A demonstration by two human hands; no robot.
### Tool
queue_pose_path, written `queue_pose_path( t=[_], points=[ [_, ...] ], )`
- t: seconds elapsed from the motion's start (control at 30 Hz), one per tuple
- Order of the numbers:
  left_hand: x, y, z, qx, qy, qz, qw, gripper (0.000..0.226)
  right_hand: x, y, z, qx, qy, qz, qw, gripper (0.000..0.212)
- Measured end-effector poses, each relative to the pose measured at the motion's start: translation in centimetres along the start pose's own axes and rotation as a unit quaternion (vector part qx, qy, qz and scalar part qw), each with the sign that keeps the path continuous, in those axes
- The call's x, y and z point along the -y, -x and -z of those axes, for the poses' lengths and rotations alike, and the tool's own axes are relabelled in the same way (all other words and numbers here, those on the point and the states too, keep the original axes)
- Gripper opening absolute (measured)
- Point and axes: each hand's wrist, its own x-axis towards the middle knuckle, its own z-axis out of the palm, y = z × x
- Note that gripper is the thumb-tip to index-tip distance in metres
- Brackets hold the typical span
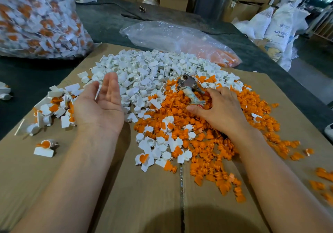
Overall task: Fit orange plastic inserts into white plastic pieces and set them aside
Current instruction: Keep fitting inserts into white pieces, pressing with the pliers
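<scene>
A flat brown cardboard sheet (pixel 144 196) lies on the dark surface (pixel 108 22). A heap of small white plastic pieces (pixel 140 74) covers its far middle, and a spread of orange plastic inserts (pixel 207 142) runs from its centre toward its right edge. Near the sheet's left edge sits a smaller cluster of white pieces with orange inserts already fitted (pixel 54 110). The left hand (pixel 100 104) hovers over the sheet's left half, palm up, fingers loose and wide, with a slim white sliver (pixel 98 92) against them, ungripped. The right hand (pixel 216 106) rests palm down on the orange inserts, fingers bent into them beside metal pliers with red handles (pixel 189 86); I cannot tell whether it holds anything. Beyond the sheet's far edge lies a clear plastic bag (pixel 180 40), and off its far-left corner a bulging bag of fitted pieces (pixel 36 20).
</scene>
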Motion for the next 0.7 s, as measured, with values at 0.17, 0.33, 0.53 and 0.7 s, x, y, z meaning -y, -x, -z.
queue_pose_path(
  t=[0.17,0.33,0.53,0.7],
  points=[
    [1.2,0.6,0.1,0.058,-0.384,-0.020,0.921,0.007,-0.1,0.2,0.9,-0.024,-0.038,0.003,0.999,0.088],
    [2.3,0.8,1.0,0.153,-0.695,-0.189,0.676,0.026,-0.2,0.7,2.6,-0.054,-0.101,0.037,0.993,0.051],
    [2.3,-0.1,1.7,0.130,-0.787,-0.239,0.554,0.027,1.5,2.2,3.7,-0.022,-0.206,0.134,0.969,0.022],
    [2.8,-0.1,1.8,0.143,-0.823,-0.273,0.476,0.028,2.8,2.7,1.9,-0.030,-0.231,0.163,0.959,0.012]
  ],
)
